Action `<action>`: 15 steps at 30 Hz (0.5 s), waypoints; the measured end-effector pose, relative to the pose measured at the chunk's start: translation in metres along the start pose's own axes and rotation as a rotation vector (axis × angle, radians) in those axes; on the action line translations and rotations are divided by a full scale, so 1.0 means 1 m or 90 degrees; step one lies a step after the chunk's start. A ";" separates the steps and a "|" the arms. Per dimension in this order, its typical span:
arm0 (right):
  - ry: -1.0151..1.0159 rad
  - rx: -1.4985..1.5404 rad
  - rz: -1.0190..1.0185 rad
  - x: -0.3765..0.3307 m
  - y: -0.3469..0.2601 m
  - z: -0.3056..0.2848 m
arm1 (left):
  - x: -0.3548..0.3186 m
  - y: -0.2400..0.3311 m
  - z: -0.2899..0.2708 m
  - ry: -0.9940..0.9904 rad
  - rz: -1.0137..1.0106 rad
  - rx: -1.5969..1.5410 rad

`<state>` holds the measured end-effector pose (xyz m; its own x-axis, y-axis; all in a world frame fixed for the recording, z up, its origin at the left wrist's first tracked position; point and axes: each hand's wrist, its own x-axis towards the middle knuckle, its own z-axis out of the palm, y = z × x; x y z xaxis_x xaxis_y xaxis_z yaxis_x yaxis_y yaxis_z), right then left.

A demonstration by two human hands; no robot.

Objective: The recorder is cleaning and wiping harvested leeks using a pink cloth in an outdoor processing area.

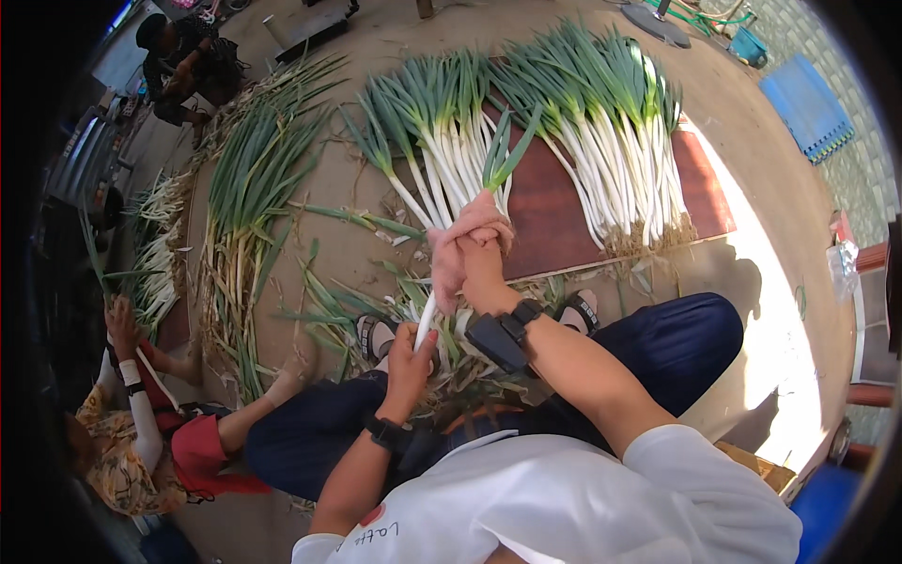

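A long scallion (427, 317) with a white stalk and green leaves slants across in front of me. Low on its white stalk, my left hand (410, 365) is closed around it. My right hand (482, 268) grips a pink cloth (449, 267) that is wrapped about the same stalk higher up, just under the leaves. The cloth hides the stalk's middle and most of the right fingers. Beyond my hands lies a bunch of scallions (442, 155), leaves pointing away. A bigger bunch (601, 141) lies to its right on a reddish-brown board (550, 226), roots toward me.
Leaf scraps (470, 371) litter the floor around my sandalled feet. Left of me stretches a long heap of untrimmed scallions (240, 207). A person (141, 423) sits at the left holding a scallion; another person (183, 66) is farther back. A blue crate (806, 108) stands far right.
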<state>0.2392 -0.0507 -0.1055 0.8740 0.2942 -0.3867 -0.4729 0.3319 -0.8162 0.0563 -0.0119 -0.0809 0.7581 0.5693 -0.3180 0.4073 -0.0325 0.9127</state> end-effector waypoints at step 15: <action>-0.241 0.174 0.079 0.026 -0.045 -0.024 | 0.005 0.007 -0.030 -0.353 -0.293 -0.297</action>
<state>0.2858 -0.0795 -0.0887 0.7308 0.6351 -0.2501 -0.6280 0.4821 -0.6109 0.0477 0.0159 -0.0684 0.7579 -0.0450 -0.6508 0.5765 0.5131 0.6359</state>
